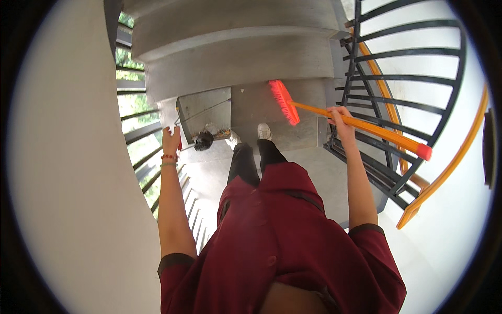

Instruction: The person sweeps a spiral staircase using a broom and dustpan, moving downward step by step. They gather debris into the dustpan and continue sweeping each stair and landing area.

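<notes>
My right hand (342, 117) grips the orange handle of a broom (368, 127). The red broom head (285, 103) hangs over a concrete step, its bristles towards the left. My left hand (171, 137) is closed around a red grip, largely hidden by the fingers, on what looks like the handle of a long-handled metal dustpan (206, 112). Litter and a black crumpled thing, perhaps a plastic bag (203, 141), lie at the dustpan's near edge, beside my left shoe (234, 139). My right shoe (264, 131) stands on the step.
Concrete stairs (235, 55) rise ahead. A black metal railing (404, 78) with an orange handrail (466, 151) runs along the right. Dark window bars (143, 133) stand at the left, with greenery behind them, beside a pale wall (70, 157).
</notes>
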A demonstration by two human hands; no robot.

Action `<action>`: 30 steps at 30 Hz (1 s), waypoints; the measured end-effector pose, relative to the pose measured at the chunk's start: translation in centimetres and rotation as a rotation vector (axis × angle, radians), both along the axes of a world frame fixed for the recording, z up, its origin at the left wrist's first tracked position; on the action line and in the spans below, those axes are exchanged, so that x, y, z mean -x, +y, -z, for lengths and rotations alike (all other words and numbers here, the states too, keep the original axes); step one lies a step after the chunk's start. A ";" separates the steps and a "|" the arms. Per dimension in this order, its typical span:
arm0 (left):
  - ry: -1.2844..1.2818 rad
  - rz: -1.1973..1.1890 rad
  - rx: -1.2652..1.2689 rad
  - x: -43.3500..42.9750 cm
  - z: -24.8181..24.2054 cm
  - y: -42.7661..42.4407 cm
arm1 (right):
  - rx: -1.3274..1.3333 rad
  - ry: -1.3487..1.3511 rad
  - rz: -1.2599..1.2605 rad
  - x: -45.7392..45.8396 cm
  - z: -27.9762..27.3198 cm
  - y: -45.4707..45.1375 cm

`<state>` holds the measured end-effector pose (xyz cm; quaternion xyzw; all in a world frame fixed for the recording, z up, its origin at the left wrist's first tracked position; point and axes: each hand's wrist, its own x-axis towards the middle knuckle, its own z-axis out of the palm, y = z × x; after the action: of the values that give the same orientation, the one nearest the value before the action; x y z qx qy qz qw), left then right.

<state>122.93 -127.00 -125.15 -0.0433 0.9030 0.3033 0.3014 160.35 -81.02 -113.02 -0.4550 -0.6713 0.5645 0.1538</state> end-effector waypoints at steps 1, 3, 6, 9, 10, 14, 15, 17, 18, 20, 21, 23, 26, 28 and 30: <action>0.009 -0.046 -0.081 -0.7 0.8 0.0 | 0.013 -0.005 -0.006 -0.1 0.0 0.5; -0.124 -0.136 -0.248 -1.7 1.3 0.8 | 0.057 0.000 -0.020 0.0 0.0 1.8; -0.085 -0.248 -0.282 -3.3 0.2 2.0 | 0.072 0.028 -0.087 1.1 0.5 4.3; -0.107 -0.332 -0.223 -5.6 -1.7 1.4 | 0.098 0.078 -0.093 2.5 0.7 6.4; -0.107 -0.356 -0.174 -6.7 -2.4 0.8 | 0.074 0.076 -0.123 2.8 0.6 6.8; -0.108 -0.407 -0.134 -12.9 -5.1 -3.5 | 0.051 0.034 -0.135 3.6 0.1 7.9; -0.104 -0.403 -0.121 -14.6 -5.8 -4.6 | 0.041 0.018 -0.128 3.6 0.1 8.1; -0.104 -0.504 -0.165 -17.9 -7.3 -7.0 | 0.066 0.031 -0.125 3.5 0.3 8.4; -0.091 -0.549 -0.168 -19.4 -8.0 -8.1 | 0.062 0.030 -0.137 3.4 0.4 8.5; -0.077 -0.660 -0.152 -22.5 -9.5 -10.2 | 0.038 0.037 -0.127 3.2 0.6 8.8; -0.091 -0.733 -0.112 -24.1 -10.2 -11.1 | 0.034 0.046 -0.123 3.1 0.8 9.0; 0.013 -0.696 -0.172 -27.4 -11.5 -12.9 | -0.007 0.047 -0.125 3.1 1.0 9.3; 0.044 -0.773 -0.142 -31.5 -11.9 -16.1 | -0.026 0.040 -0.112 3.1 1.3 9.6; 0.055 -0.815 -0.140 -34.3 -10.9 -18.8 | -0.059 0.065 -0.101 3.2 1.6 9.6; 0.063 -0.808 -0.101 -37.4 -8.9 -21.8 | -0.062 0.089 -0.057 3.2 1.9 9.4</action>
<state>160.34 -148.75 -116.25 -0.3702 0.8061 0.4425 0.1318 157.16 -71.60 -114.92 -0.4053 -0.6936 0.5673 0.1813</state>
